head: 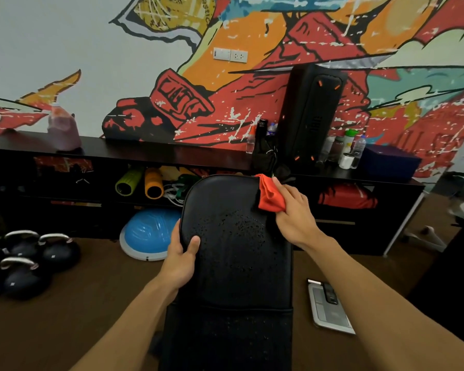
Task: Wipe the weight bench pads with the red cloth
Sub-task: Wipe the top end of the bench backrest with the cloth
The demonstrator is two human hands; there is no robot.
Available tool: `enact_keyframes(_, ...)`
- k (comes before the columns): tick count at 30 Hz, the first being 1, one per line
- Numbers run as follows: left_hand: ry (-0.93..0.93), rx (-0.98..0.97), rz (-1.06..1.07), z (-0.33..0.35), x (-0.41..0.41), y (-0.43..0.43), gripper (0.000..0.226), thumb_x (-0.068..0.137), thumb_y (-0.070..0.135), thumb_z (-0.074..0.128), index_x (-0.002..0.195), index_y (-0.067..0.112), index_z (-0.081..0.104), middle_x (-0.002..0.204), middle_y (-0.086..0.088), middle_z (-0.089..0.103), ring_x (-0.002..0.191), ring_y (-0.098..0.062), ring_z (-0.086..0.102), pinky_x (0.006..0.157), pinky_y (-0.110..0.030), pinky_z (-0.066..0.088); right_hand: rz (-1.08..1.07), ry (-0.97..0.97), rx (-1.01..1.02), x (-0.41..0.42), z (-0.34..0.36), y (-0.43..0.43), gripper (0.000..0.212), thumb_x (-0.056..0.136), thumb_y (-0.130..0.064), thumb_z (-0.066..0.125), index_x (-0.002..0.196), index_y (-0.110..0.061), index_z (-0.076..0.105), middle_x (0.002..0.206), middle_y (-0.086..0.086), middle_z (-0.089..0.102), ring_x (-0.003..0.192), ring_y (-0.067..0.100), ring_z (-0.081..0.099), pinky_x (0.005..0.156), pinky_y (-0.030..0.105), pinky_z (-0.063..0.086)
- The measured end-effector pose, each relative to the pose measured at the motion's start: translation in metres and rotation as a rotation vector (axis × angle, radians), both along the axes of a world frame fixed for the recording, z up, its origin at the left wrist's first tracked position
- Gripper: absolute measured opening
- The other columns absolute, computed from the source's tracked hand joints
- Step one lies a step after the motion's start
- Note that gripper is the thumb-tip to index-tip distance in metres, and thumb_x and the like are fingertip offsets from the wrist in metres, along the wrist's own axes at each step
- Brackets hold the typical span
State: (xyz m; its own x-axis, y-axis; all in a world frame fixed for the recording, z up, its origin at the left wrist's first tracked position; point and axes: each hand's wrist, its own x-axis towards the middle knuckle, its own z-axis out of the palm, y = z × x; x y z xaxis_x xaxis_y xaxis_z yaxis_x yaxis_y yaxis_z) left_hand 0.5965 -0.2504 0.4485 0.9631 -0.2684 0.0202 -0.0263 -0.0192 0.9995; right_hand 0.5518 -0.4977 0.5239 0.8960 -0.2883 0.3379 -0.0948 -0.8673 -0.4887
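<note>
Behind the bench, a painted mural wall (pixel 252 36) stood over a low black shelf unit (pixel 91 153). Kettlebells (pixel 24 263) sat on the floor at far left, with a blue balance dome (pixel 148 234) just right of them. My left hand (pixel 181 257) was clamped on the left edge of the black bench pad (pixel 233 263), thumb on top. Droplets speckled the pad's upper face. My right hand (pixel 292 212) was closed on the bunched red cloth (pixel 269 195), pressing it against the pad's upper right corner. A flat grey scale (pixel 330 309) lay on the floor to the right.
</note>
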Motion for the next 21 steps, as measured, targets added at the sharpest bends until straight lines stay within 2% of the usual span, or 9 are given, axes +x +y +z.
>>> enact_keyframes(2,0.009,0.01,0.0,-0.001,0.001,0.002,0.059,0.1,0.029,0.046,0.15,0.035,0.016,0.145,0.0,0.041,0.131,-0.021,0.042,0.11,-0.041,0.036,0.002,0.046,-0.081,0.016,0.013,0.014,0.074,0.085,-0.016,0.045,0.153,-0.034,0.02,0.154,-0.002,0.027,0.136,0.032,0.023,0.117,0.042,0.017)
enact_keyframes(4,0.022,0.021,0.001,-0.003,0.004,0.003,0.062,0.099,0.032,0.048,0.15,0.038,0.014,0.147,0.001,0.039,0.131,-0.021,0.041,0.111,-0.044,0.035,0.021,0.093,-0.259,0.033,0.023,0.033,0.076,0.079,-0.027,0.041,0.151,-0.037,0.021,0.151,-0.004,0.03,0.132,0.034,0.027,0.115,0.045,0.016)
enact_keyframes(10,0.116,-0.123,-0.025,0.0,-0.001,0.007,0.068,0.096,0.027,0.055,0.151,0.035,0.017,0.144,0.01,0.038,0.126,-0.011,0.043,0.105,-0.032,0.04,0.203,0.172,-0.619,0.073,0.03,0.106,0.081,0.068,-0.035,0.032,0.149,-0.035,0.025,0.151,0.0,0.029,0.134,0.041,0.023,0.116,0.055,0.004)
enact_keyframes(12,0.203,-0.255,-0.02,0.0,-0.005,0.017,0.063,0.095,0.016,0.059,0.148,0.03,0.027,0.133,0.012,0.043,0.114,-0.008,0.052,0.095,-0.026,0.044,0.31,0.195,-0.756,0.077,0.027,0.131,0.072,0.071,-0.035,0.036,0.143,-0.033,0.037,0.149,0.001,0.034,0.136,0.042,0.021,0.116,0.057,0.001)
enact_keyframes(14,0.26,-0.32,-0.088,-0.01,-0.009,0.031,0.055,0.088,0.008,0.065,0.138,0.02,0.047,0.128,0.005,0.06,0.107,-0.012,0.063,0.091,-0.027,0.049,0.428,0.221,-0.928,0.079,0.017,0.153,0.057,0.076,-0.033,0.041,0.133,-0.028,0.049,0.141,0.002,0.046,0.136,0.042,0.025,0.117,0.057,0.001)
enact_keyframes(16,0.256,-0.213,-0.162,-0.024,-0.015,0.042,0.061,0.073,0.01,0.074,0.131,0.017,0.055,0.118,-0.001,0.07,0.108,-0.017,0.066,0.096,-0.035,0.05,0.513,0.261,-1.056,0.073,0.005,0.17,0.043,0.081,-0.032,0.044,0.121,-0.024,0.057,0.128,0.001,0.056,0.129,0.038,0.034,0.117,0.056,0.005)
enact_keyframes(17,0.248,-0.143,-0.177,-0.031,-0.02,0.046,0.064,0.068,0.013,0.076,0.128,0.018,0.057,0.114,0.001,0.072,0.107,-0.016,0.067,0.095,-0.034,0.051,0.554,0.287,-1.101,0.068,-0.001,0.178,0.038,0.082,-0.032,0.044,0.115,-0.024,0.06,0.121,-0.001,0.06,0.123,0.035,0.039,0.116,0.054,0.01)
enact_keyframes(19,0.236,-0.058,-0.156,-0.042,-0.027,0.051,0.056,0.071,0.016,0.079,0.122,0.026,0.059,0.108,0.008,0.072,0.1,-0.008,0.068,0.083,-0.022,0.052,0.659,0.342,-1.166,0.055,-0.013,0.191,0.029,0.081,-0.032,0.044,0.102,-0.025,0.064,0.107,-0.006,0.065,0.109,0.027,0.047,0.109,0.046,0.02)
enact_keyframes(21,0.231,0.009,-0.147,-0.048,-0.034,0.051,0.04,0.081,0.019,0.075,0.114,0.035,0.059,0.104,0.016,0.068,0.096,-0.001,0.063,0.073,-0.012,0.048,0.758,0.395,-1.21,0.043,-0.024,0.195,0.027,0.081,-0.031,0.044,0.098,-0.027,0.065,0.102,-0.008,0.065,0.102,0.022,0.048,0.103,0.041,0.026)
